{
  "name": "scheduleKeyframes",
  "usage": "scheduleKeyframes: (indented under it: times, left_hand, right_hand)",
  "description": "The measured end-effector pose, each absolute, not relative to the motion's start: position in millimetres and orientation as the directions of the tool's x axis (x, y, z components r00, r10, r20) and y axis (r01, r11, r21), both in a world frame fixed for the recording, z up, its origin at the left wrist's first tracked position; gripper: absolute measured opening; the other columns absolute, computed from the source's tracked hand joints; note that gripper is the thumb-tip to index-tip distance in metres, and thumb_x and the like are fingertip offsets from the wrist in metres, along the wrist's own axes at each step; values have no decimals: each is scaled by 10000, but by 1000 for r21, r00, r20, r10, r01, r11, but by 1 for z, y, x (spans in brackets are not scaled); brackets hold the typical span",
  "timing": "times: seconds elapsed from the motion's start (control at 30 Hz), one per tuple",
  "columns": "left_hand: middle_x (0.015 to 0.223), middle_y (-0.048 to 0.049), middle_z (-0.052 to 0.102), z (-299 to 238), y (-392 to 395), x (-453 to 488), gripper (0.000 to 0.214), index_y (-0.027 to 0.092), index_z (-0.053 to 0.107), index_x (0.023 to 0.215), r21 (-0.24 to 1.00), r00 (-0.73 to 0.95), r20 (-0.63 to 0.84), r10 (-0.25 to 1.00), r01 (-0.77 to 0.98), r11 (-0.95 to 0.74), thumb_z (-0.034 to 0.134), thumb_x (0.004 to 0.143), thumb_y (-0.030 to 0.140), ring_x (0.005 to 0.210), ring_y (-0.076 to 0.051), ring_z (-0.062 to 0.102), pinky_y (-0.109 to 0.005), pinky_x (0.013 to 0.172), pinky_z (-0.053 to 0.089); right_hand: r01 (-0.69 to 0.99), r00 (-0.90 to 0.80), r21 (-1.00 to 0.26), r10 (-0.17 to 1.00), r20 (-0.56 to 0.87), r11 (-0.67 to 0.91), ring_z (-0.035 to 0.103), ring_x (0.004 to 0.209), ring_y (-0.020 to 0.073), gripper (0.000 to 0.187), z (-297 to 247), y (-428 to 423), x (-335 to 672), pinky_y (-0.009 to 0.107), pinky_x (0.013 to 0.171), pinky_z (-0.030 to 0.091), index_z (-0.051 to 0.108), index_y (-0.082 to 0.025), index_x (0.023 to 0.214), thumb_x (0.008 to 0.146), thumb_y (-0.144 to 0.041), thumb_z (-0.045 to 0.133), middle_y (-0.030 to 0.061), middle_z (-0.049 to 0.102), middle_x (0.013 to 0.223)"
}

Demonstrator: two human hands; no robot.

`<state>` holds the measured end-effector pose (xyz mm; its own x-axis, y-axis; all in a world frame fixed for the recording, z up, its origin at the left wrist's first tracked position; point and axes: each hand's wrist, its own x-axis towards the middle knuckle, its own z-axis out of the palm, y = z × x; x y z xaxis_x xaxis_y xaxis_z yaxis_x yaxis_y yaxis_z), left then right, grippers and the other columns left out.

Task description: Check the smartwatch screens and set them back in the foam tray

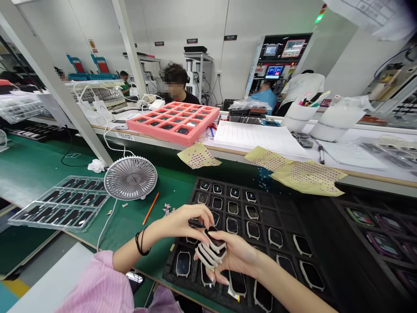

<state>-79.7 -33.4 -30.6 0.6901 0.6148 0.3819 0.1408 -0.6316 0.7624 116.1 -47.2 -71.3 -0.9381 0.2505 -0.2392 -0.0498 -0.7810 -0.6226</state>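
A short stack of pale-framed smartwatch cases [210, 256] is gripped in my right hand [239, 254], its thumb over the top case and its fingers round the side. My left hand [192, 219], with a black band at the wrist, has thumb and curled fingers closed on the upper edge of the top case. Below both hands lies a black foam tray [283, 217] with pockets. Many pockets hold watch cases with dark faces, such as this watch [183, 264] near my left wrist. A few at the far edge, like this lit watch [235, 193], show a display.
A round grey fan [130, 178] stands left of the tray, near an orange stick [150, 208] and paper scraps. Further left is a clear plastic tray [61, 202] of black parts. The shelf ahead carries a pink foam tray [195, 138] and papers [257, 137]. Co-workers sit beyond.
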Motion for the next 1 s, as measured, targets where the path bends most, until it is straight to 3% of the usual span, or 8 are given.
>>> scheduleKeyframes:
  times: [0.17,0.27,0.37,0.47,0.53,0.7,0.87,1.0]
  left_hand:
    - [1000,-102,661,-38,-26,-74,236,150,579,861,730,726,329,603,209,-650,672,801,359,905,-178,632,-278,779,500]
    - [1002,-82,655,-34,-22,-68,377,159,578,968,809,676,248,693,248,-532,750,715,379,885,-181,637,-290,775,525]
    - [1189,-105,609,-32,-25,-53,607,198,503,1209,766,637,225,737,352,-538,780,691,349,1077,-231,592,-381,941,483]
    - [1361,-147,487,-45,-30,-31,687,210,358,1353,663,589,283,757,450,-598,711,764,202,1256,-262,469,-445,1039,414]
    - [1360,-170,472,-60,-30,-14,674,180,336,1356,600,533,329,779,519,-609,631,760,67,1277,-272,445,-463,1046,410]
    - [1193,-133,587,-80,-15,15,638,178,417,1268,503,475,329,816,643,-578,496,673,-38,1102,-271,579,-456,938,496]
    - [1004,-125,670,-77,0,24,459,139,558,1084,484,519,352,779,612,-626,502,659,-25,942,-271,641,-419,816,538]
    - [1098,-98,670,-78,8,22,451,172,559,1122,585,493,487,721,429,-688,669,688,119,1003,-244,641,-376,892,519]
  right_hand:
    - [-56,-901,-637,314,-299,-769,596,468,179,514,-68,-48,121,244,382,364,633,-16,935,862,-471,406,120,651,637]
    - [-113,-794,-763,520,-316,-636,622,524,194,539,-64,-48,126,271,416,427,555,-66,1181,838,-475,475,101,666,746]
    - [-20,-541,-954,806,-242,-299,667,713,227,666,-66,-42,134,391,638,527,358,-198,1398,828,-495,531,124,664,1033]
    - [150,-316,-987,949,-2,48,480,1248,270,695,-75,-32,141,456,1045,342,270,-261,1456,853,-487,532,120,442,1424]
    - [186,-275,-972,957,90,145,276,1398,249,707,-83,-26,143,433,1135,187,202,-259,1484,880,-472,503,94,330,1510]
    - [216,-232,-962,966,114,165,212,1425,237,767,-96,-22,144,436,1152,137,47,-238,1509,900,-438,469,101,255,1544]
    - [181,-220,-976,972,81,123,145,1440,220,807,-90,-22,160,413,1163,86,67,-262,1506,870,-450,526,72,162,1573]
    - [-77,-261,-993,963,-64,-87,474,1250,240,836,-79,-15,181,434,1054,333,133,-292,1490,819,-427,613,94,438,1420]
